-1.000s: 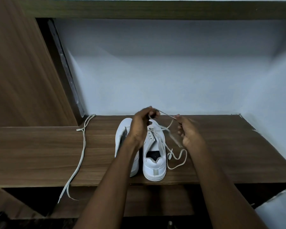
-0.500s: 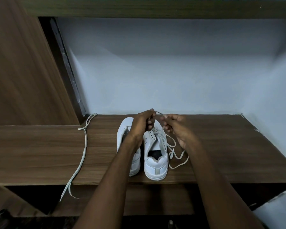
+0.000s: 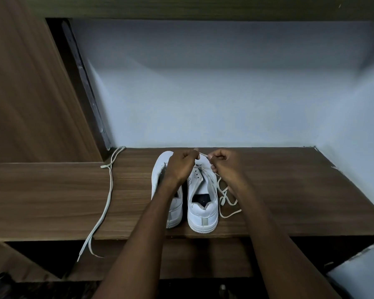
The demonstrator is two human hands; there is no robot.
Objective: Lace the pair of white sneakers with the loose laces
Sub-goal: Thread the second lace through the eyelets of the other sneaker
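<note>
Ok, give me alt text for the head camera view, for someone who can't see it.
Two hands, left hand and right hand, pinch a white lace over the right-hand sneaker of a white pair standing heels toward the viewer on a wooden shelf. The left sneaker has no lace showing. A second loose lace trails off the shelf's left front edge.

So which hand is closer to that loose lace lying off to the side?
Left. The left hand is nearer the loose lace; the right hand works farther away, beyond the right sneaker.

Home closet nook: wooden shelf [image 3: 52,201], wood side panel [image 3: 26,93], pale wall [image 3: 203,93].
</note>
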